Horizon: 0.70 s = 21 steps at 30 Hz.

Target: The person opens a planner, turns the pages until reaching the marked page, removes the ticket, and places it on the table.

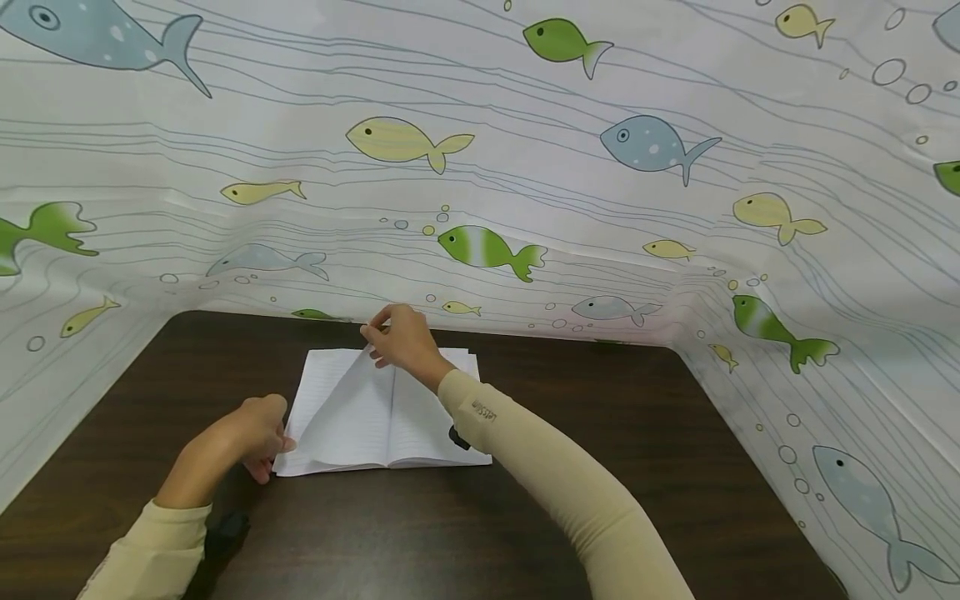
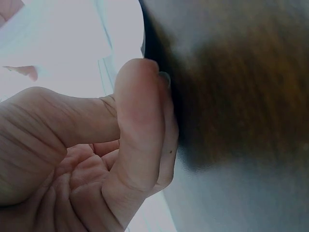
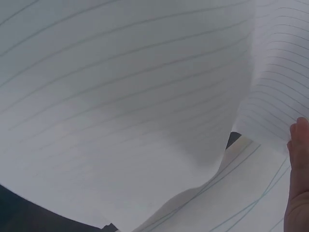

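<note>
An open notebook [image 1: 438, 417] with lined white pages lies on the dark table, its spine running toward the person. At the far side, my right hand [image 1: 405, 337] pinches the upper corner of a left-hand page [image 1: 352, 417], which rises off the sheets below. In the right wrist view that lifted page [image 3: 120, 111] curves across most of the frame, with fingertips [image 3: 300, 140] at the right edge. My left hand [image 1: 255, 429] is at the notebook's near left corner, thumb and curled index finger [image 2: 140, 116] together at the paper's edge. The thumb tip is hidden behind that finger.
The dark wood-look table [image 1: 600, 450] extends around the notebook. A white sheet printed with fish [image 1: 480, 246] rises behind it and along both sides. A dark object [image 1: 459, 437] shows under the right wrist, another dark object [image 1: 227, 533] beside the left sleeve.
</note>
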{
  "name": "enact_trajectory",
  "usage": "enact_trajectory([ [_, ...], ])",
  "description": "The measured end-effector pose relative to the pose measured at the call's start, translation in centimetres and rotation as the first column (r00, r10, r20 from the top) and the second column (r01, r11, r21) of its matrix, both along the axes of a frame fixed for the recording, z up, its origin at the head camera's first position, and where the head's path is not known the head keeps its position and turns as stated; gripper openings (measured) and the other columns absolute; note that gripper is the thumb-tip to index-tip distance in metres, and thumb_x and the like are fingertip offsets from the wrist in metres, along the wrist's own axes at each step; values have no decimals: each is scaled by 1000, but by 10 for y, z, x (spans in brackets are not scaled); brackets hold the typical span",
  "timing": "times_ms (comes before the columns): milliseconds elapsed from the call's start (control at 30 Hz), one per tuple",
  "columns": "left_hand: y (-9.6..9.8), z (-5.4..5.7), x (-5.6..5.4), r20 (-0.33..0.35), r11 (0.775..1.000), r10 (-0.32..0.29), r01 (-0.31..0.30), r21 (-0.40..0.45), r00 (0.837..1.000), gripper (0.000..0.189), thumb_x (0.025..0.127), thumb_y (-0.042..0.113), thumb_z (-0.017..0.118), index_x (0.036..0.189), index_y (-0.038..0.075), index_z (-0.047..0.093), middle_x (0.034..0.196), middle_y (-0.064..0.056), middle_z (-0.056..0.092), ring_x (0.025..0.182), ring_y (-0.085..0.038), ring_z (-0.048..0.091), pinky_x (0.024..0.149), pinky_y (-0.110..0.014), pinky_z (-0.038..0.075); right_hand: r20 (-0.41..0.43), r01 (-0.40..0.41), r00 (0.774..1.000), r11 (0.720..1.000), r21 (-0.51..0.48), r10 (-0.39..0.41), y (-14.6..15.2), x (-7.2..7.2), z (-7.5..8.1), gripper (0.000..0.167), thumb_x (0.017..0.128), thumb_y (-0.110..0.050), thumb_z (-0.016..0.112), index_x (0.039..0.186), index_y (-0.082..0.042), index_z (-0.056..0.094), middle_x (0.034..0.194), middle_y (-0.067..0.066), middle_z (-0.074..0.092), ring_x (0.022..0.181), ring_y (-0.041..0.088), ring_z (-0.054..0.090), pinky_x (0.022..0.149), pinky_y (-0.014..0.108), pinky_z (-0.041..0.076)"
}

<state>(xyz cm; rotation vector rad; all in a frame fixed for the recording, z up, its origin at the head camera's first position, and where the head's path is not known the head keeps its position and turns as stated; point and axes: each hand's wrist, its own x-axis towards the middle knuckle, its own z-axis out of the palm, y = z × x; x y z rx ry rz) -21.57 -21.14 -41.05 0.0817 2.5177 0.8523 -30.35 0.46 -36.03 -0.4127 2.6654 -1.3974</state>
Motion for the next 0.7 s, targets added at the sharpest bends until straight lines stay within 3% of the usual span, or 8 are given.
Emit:
enact_trajectory([
  [233,-1,1,-2,1,1000,-18,18,-11,1000,18,100,-4,69,95,-7,53,77,-19,61,59,-22,71,58,-33,66,-16,28,999,1000,-1,-28,-9,0,-3,24,106,-20,71,114,2,71,97,16,81,84,31,82,59,27,65],
  [500,-2,3,-1,-13,999,-35,35,9,999,12,99,-10,64,98,-9,52,83,-20,59,59,-22,72,58,-33,66,5,79,997,997,-11,-79,-24,1,-12,25,105,-24,72,114,0,70,94,13,81,79,30,82,68,34,68],
  [700,-1,2,0,-3,1000,-13,13,19,1000,20,93,-15,66,105,-12,50,91,-24,59,61,-23,72,58,-33,66,21,95,995,995,18,-96,-36,3,-22,27,104,-23,73,117,0,69,85,11,80,70,25,80,59,24,61],
])
